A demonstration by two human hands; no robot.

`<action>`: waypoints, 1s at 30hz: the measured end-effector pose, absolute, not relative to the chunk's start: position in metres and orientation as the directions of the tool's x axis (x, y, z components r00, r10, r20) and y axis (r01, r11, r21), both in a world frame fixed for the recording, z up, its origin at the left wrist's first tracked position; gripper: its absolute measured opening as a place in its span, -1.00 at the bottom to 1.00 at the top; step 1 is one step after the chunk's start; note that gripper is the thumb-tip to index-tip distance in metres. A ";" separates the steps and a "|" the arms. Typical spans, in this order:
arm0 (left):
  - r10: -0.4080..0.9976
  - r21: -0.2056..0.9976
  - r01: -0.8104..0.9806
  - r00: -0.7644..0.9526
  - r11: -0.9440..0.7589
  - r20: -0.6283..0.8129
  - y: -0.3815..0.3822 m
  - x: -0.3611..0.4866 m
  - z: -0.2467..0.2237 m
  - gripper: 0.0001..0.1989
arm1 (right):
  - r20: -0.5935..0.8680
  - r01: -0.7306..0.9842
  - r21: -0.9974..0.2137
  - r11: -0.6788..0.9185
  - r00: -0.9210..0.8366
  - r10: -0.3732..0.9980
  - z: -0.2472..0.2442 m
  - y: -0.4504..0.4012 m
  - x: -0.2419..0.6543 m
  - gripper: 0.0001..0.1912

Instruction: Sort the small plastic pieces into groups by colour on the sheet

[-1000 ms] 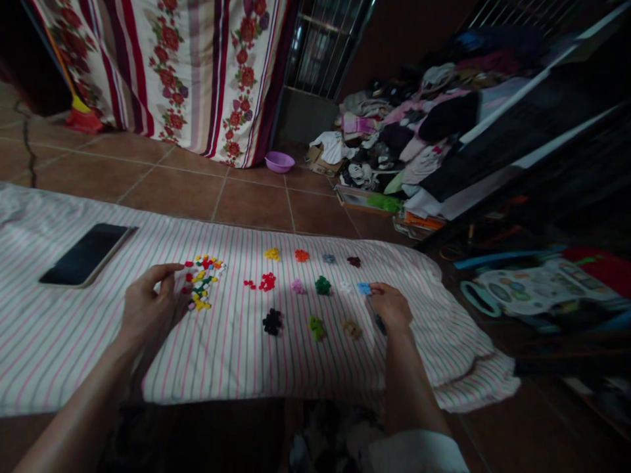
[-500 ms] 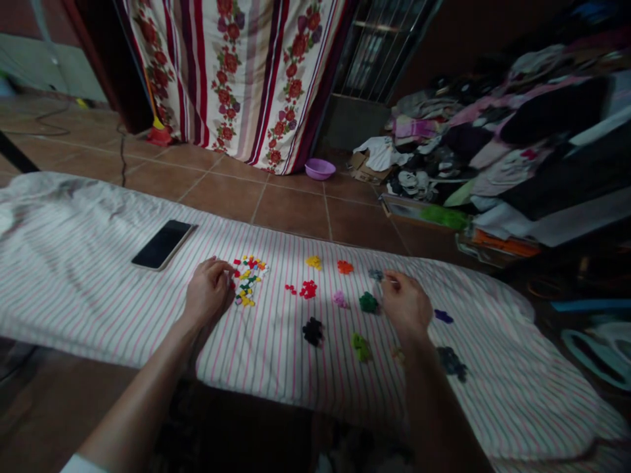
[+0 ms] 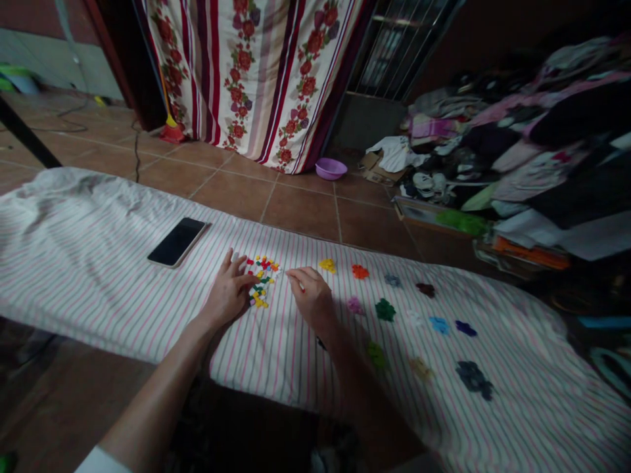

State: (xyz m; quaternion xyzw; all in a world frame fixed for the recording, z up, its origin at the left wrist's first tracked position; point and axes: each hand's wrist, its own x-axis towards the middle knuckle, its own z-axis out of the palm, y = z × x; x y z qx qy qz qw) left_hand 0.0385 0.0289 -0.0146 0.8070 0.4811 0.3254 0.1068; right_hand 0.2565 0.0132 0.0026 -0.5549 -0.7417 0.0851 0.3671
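Observation:
A loose mixed pile of small coloured pieces (image 3: 261, 297), mostly yellow, red, green and white, lies on a striped cloth (image 3: 118, 302). At its left edge is my left hand (image 3: 227, 289), fingers spread, the fingertips touching or just above the pieces. My right hand (image 3: 315, 301) hovers to the right of the pile, thumb and fingers drawn together; anything between them is too small to make out. It covers most of the red pieces. Sorted heaps sit to its right: yellow (image 3: 327, 265), orange (image 3: 360, 271), pink (image 3: 354, 305) and dark green (image 3: 385, 309).
A phone (image 3: 177, 242) lies left of the pile. Further right are grey (image 3: 392, 280), brown (image 3: 425, 290), blue (image 3: 439, 325), purple (image 3: 465, 328) and dark grey (image 3: 474, 379) heaps. Beyond the cloth, a purple basin (image 3: 331, 169) stands on the tiled floor, near heaped clothes (image 3: 493, 138).
My right hand has moved left from the grey heap to beside the mixed pile, uncovering the brown and blue heaps. My left hand's fingers have spread. The view has shifted slightly.

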 end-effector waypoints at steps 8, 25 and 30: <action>0.830 0.469 0.696 0.366 -0.544 0.420 0.027 0.028 -0.014 -0.64 | 0.423 0.747 -0.525 0.408 -0.187 0.887 -0.003 0.018 0.233 -0.73; 0.833 0.430 0.732 0.348 -0.528 0.429 0.027 0.023 -0.024 -0.63 | 0.336 0.813 -0.414 0.410 -0.282 0.899 0.001 0.023 0.206 -0.79; 0.799 0.372 0.740 0.365 -0.560 0.477 0.031 0.023 -0.029 -0.62 | 0.276 0.855 -0.376 0.357 -0.264 0.924 0.000 0.026 0.201 -0.86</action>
